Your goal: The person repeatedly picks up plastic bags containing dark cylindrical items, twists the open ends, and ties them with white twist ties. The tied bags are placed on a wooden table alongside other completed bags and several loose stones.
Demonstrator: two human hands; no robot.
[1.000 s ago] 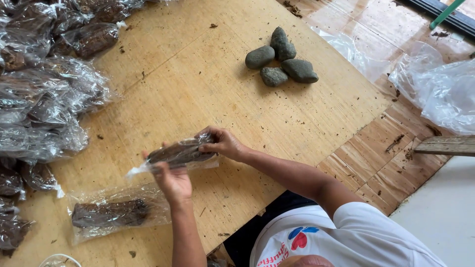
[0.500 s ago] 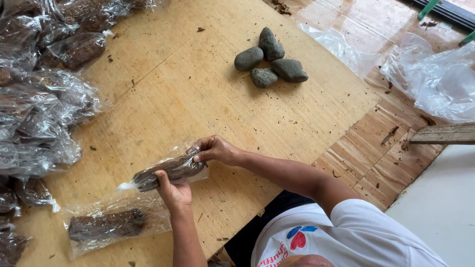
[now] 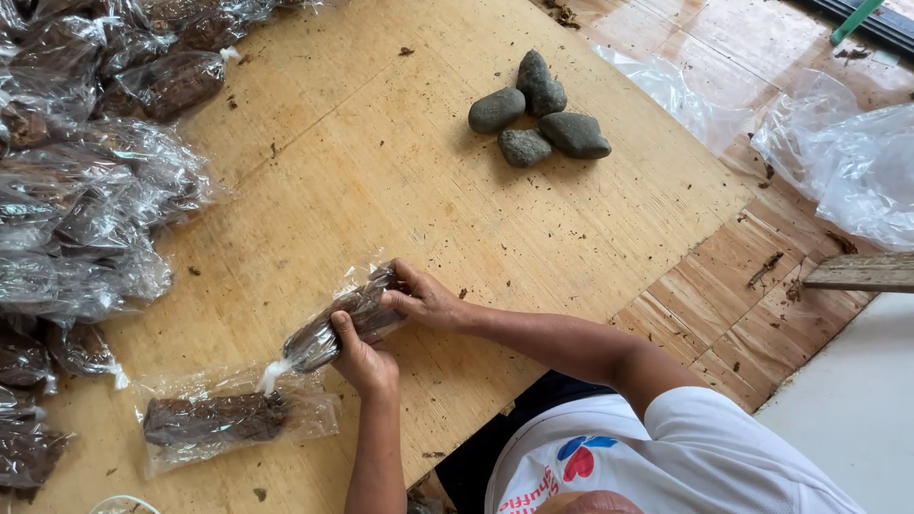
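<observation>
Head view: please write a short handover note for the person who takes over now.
Left hand grips the middle of a rolled clear bag of dark brown material; right hand pinches its far end.
One filled flat bag lies beside it on the plywood board.
Done: pile of filled bags at the board's far side.
Left: the held bag is not set down.
Four grey stones lie untouched.
</observation>
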